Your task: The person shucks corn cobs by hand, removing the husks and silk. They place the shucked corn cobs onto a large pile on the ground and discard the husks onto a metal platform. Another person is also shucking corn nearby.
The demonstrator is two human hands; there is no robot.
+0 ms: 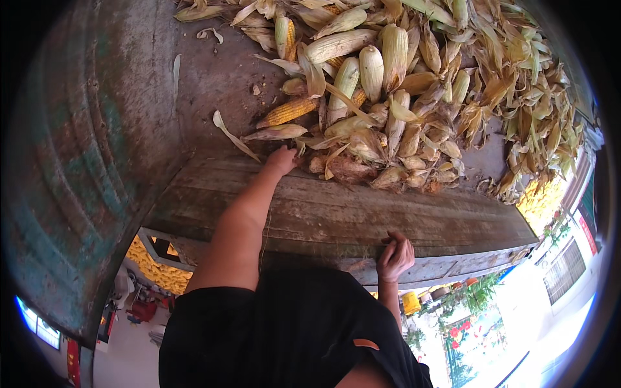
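Observation:
My left hand (284, 160) reaches over the worn side board (330, 208) to the near edge of the corn heap. Its fingertips are beside a small piece of husk, and whether they grip it is unclear. Just beyond lie a narrow husked ear (279, 132) and a bare yellow corn cob (288, 112). To the right of that hand is a tangle of brown corn silk (351, 169). My right hand (397, 257) is at the board's outer edge, fingers bent, with no corn visible in it. Pale ears in their husks (371, 72) lie farther in.
Loose dry husks (524, 97) are piled at the right. A tall rusty metal wall (73, 169) with flaking green paint rises at the left. Outside the board, yellow corn (155, 266) shows at lower left, and potted plants (478, 296) and a yellow container (411, 303) at lower right.

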